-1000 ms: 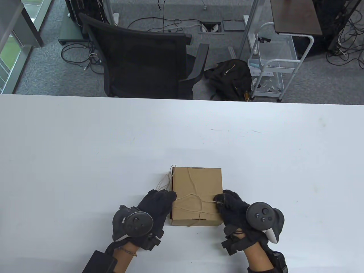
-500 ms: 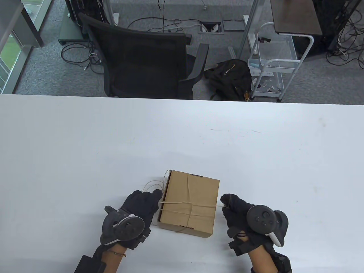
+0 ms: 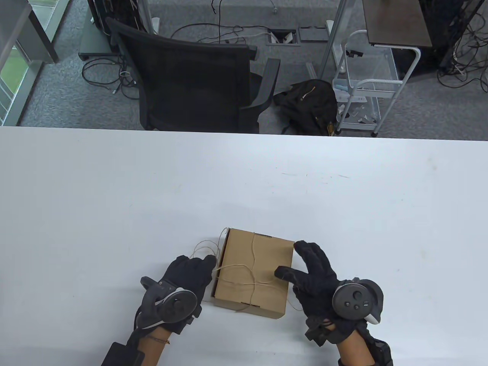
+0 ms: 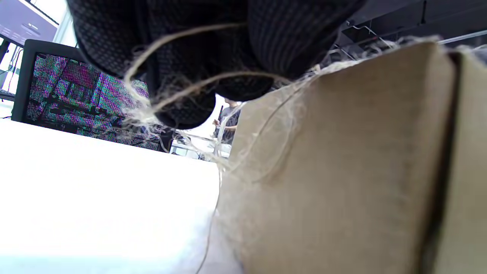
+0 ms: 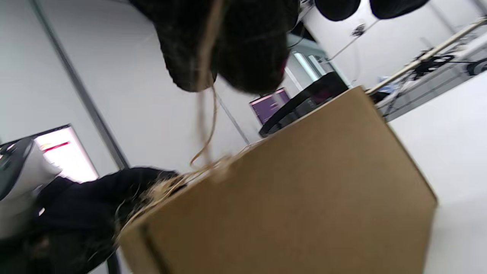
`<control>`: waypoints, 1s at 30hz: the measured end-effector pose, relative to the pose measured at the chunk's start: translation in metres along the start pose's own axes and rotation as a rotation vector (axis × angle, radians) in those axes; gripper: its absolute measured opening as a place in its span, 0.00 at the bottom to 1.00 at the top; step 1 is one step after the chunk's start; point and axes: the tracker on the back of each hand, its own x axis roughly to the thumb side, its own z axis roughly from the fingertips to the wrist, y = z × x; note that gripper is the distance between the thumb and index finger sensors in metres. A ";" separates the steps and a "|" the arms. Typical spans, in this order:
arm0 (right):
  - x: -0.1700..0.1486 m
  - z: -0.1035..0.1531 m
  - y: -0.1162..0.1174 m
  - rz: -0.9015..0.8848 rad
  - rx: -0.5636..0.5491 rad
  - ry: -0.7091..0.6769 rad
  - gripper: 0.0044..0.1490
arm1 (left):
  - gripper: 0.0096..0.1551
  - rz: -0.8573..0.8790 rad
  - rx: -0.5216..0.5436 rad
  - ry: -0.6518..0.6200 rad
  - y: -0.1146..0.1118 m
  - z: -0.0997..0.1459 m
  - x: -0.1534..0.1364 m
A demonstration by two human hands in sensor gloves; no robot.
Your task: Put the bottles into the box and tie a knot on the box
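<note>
Tabletop (image 3: 114, 190) is white and matte, with a few faint marks near its right side, and it fills the lower part of my table view. Behind its far edge I see grey carpet, one black office chair (image 3: 198, 80), one dark backpack (image 3: 307, 105) on the floor, one white wire cart (image 3: 362, 87) and many loose cables. On the tabletop I count one cardboard box (image 3: 253, 272), closed, close to the near edge and a little right of the middle, turned slightly against that edge. One thin twine (image 3: 244, 272) goes around the box, crossing on the lid, with loose loops lying at the box's far left corner. I count two gloved hands, each with one tracker on its back. My left hand (image 3: 187, 276) is at the left side of the box, and its curled fingers (image 4: 198, 95) pinch the twine, as the left wrist view shows. My right hand (image 3: 314, 272) is at the right side of the box, the fingers spread wide, with the thumb (image 3: 286, 273) resting on the lid; in the right wrist view a strand of twine hangs down along the fingers, but I cannot tell if they grip it. I see no bottles outside the box.
</note>
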 end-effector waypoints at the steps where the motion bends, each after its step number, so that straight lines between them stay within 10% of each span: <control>1: 0.004 -0.001 0.004 0.044 0.012 -0.026 0.35 | 0.30 0.003 0.003 -0.001 0.000 0.000 0.000; 19: 0.026 -0.032 0.053 0.165 0.139 0.028 0.36 | 0.30 0.046 -0.020 -0.035 -0.002 -0.001 0.009; 30: 0.027 -0.023 0.039 0.189 -0.003 -0.022 0.26 | 0.30 0.025 -0.013 -0.017 0.000 0.000 0.004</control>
